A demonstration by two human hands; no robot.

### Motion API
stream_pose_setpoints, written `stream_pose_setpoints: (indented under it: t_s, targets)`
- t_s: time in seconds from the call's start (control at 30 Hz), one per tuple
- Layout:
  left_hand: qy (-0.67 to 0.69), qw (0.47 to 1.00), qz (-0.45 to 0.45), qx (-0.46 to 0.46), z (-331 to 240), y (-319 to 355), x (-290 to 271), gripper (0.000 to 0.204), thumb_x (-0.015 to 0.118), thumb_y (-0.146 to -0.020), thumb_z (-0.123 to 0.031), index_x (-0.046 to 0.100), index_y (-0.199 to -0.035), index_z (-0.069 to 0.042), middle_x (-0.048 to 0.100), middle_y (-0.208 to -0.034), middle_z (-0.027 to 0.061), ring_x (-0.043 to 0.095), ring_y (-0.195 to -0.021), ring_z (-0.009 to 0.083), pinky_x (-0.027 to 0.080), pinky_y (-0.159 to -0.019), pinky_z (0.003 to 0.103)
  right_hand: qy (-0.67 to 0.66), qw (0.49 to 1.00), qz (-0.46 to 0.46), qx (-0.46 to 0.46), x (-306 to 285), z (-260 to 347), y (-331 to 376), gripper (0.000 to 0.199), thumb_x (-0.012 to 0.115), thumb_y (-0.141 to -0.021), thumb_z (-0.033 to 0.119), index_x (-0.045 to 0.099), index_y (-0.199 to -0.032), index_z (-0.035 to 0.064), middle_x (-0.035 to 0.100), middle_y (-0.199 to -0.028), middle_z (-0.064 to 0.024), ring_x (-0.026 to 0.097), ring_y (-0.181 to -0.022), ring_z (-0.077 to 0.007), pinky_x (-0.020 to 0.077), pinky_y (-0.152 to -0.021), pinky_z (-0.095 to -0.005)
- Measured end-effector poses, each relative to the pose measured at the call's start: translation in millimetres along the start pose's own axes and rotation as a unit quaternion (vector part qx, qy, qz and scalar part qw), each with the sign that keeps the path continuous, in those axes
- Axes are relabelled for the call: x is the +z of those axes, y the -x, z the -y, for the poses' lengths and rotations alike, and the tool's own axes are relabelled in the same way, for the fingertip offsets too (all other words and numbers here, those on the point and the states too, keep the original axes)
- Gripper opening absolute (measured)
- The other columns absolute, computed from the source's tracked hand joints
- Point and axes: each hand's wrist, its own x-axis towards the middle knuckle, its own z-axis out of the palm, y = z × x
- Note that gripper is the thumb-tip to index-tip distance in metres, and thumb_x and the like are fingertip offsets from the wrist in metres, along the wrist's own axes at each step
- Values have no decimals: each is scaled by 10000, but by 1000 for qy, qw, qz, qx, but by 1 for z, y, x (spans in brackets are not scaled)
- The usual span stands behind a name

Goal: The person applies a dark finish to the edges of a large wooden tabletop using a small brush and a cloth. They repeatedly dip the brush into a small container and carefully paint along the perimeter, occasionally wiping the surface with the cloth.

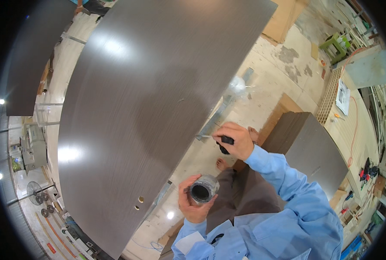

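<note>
My left hand (192, 203) is wrapped round a small clear jar (210, 182) with a dark inside, its open mouth facing up. Farther forward, my right hand (236, 141) is closed on a black lid-like piece (224, 145). A thin, pale stick (205, 136) also sticks out from its fingertips toward the panel edge; whether it joins the black piece is hidden. Beside both hands lies a large dark grey-brown panel (158, 108) with a fine wood grain. Two small holes (141, 199) pierce it near its close edge. The stick's tip appears at that edge; contact is unclear.
A stack of dark panels (305, 138) stands to my right, beside a slatted bench (353, 125) with tools and an orange cord. A green stool (335, 47) is at the far right. To the left are another dark panel (37, 52) and a fan (36, 193).
</note>
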Motion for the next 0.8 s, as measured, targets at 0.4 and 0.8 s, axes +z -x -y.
stream_pose_setpoints:
  t_s: [0.4, 0.8]
  targets:
    - [-8, 1000, 2, 3, -10, 21, -40, 704, 973, -713, -62, 596, -1308, -38, 672, -1320, 162, 672, -1228, 275, 545, -1056, 397, 23, 980, -190, 61, -28, -3, -27, 82, 766, -928, 40, 753, -1005, 13, 720, -906, -112, 703, -826, -228, 548, -780, -322]
    - [6, 1000, 30, 4, -13, 38, -26, 764, 959, -671, -3, 576, -1332, -24, 628, -1348, 175, 644, -1260, 312, 556, -1067, 435, -42, 973, -206, 94, -12, -30, -26, 78, 789, -913, 53, 768, -987, 39, 720, -916, -99, 705, -812, -218, 548, -746, -345]
